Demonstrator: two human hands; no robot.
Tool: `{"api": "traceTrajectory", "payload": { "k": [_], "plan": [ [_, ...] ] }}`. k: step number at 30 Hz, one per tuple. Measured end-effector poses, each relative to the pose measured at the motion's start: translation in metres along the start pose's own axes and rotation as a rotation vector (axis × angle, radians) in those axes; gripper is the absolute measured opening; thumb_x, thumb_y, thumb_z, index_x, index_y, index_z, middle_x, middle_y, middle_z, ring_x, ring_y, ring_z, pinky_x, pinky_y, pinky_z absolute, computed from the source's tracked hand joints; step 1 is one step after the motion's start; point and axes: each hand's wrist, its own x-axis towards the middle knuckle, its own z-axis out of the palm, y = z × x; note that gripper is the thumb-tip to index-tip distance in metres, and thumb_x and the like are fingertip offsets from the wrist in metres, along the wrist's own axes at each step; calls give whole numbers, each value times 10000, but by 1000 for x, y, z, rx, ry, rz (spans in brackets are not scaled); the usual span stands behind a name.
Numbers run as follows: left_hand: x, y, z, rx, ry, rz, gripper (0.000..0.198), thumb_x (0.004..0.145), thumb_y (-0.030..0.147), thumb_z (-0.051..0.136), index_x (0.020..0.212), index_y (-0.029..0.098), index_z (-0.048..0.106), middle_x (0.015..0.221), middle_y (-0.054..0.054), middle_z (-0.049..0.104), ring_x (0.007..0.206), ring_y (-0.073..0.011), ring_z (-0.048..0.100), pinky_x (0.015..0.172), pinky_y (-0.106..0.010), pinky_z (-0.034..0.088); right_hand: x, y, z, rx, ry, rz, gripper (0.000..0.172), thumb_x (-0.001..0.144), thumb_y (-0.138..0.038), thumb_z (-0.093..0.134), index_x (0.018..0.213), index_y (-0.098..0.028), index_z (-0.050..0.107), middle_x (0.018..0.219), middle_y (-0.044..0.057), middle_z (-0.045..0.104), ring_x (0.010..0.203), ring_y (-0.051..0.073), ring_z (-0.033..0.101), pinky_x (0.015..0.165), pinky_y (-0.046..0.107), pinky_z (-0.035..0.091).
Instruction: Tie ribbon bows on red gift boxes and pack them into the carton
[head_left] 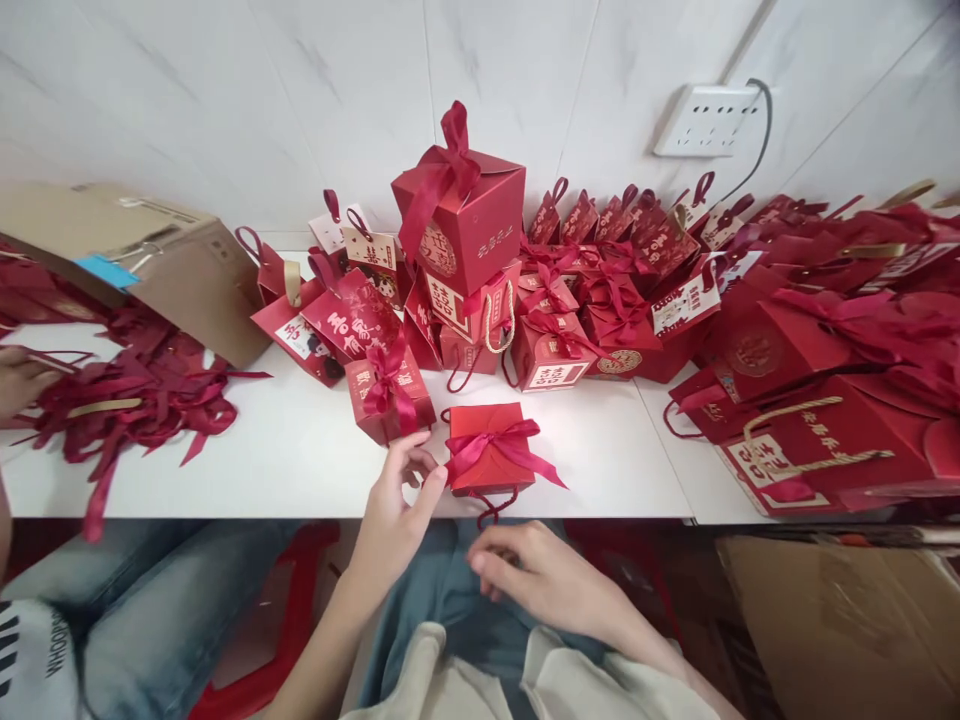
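Taking the box [487, 466] as the clock's centre, with 12 toward the wall [510, 60]: it sits on the counter [607, 450] near the front edge, a bow [492, 440] tied across its lid. Its cord [491, 505] hangs over that edge at 6 o'clock.

The left hand [405, 500] is at 8 o'clock, grip half open, thumb and fingers curved apart. The thumb is at the box's side by a bow tail; I cannot tell whether they touch. The right hand [525, 570] is between 5 and 6, over the lap, grip loosely curled; its palm is hidden, so I cannot tell whether it holds anything.

A second box [369, 412], also bow-tied, stands at 10, just beyond the left fingertips. Between 11 and 12, a large box [491, 230] rests on a bag [454, 310]. Tied boxes [551, 345] crowd 1 o'clock, and a big heap [780, 345] fills 2 to 3. Well apart at 9 lie loose ribbons [142, 385], a co-worker's hand [26, 380] beside them; a carton [206, 270] leans at 10.
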Motion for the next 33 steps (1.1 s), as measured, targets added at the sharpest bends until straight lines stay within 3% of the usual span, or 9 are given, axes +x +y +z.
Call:
{"api": "traceTrajectory", "payload": {
  "k": [3,6,10,13,17,23,30,33],
  "plan": [
    [-6,7,-5,22,-81,10,239,866,291,504,1092,215,522,715,24,565,675,-127,545,676,-256,452,16,3,11,84,123,-87,343,916,-455,437,916,-187,652,779,35,683,708,166,633,668,263,481],
    [-8,15,-10,71,-191,154,164,858,262,537,1010,232,592,777,12,603,722,-129,562,688,-249,455,25,2,15,230,185,-159,392,909,-501,428,918,-174,644,794,37,667,724,160,616,676,264,482],
    [-1,25,-18,149,-352,368,145,870,224,521,958,233,636,804,-6,631,779,-152,560,755,-286,462,25,-1,17,419,217,-154,383,867,-532,493,788,-170,591,665,4,614,636,135,585,628,249,468],
    [14,32,-20,199,-319,471,171,880,219,482,974,212,625,800,-21,614,784,-170,542,831,-342,444,24,1,17,443,224,-115,385,831,-537,542,699,-176,542,614,-5,595,581,120,565,605,244,462],
    [40,35,-10,233,-225,460,176,893,226,461,899,202,636,883,-37,560,898,-177,526,846,-320,447,25,5,15,404,242,-67,404,827,-553,535,728,-165,583,656,21,629,602,127,584,603,247,460],
    [54,28,6,283,-337,363,180,852,206,527,1009,204,613,1014,-43,543,1012,-197,498,938,-358,427,31,5,20,393,180,-68,436,849,-556,501,891,-149,650,852,71,696,701,154,649,651,267,486],
    [55,28,7,308,-370,305,170,817,200,581,982,218,614,1033,-33,525,1030,-205,477,966,-376,410,45,1,45,660,269,-66,433,776,-576,586,673,-156,572,659,33,660,565,126,606,577,251,493],
    [57,29,7,292,-362,314,134,832,220,578,961,222,612,1018,-27,527,1027,-201,475,965,-367,400,41,2,44,596,290,-99,354,817,-483,581,691,-154,610,643,27,661,573,121,599,586,237,492]
  ]
}}
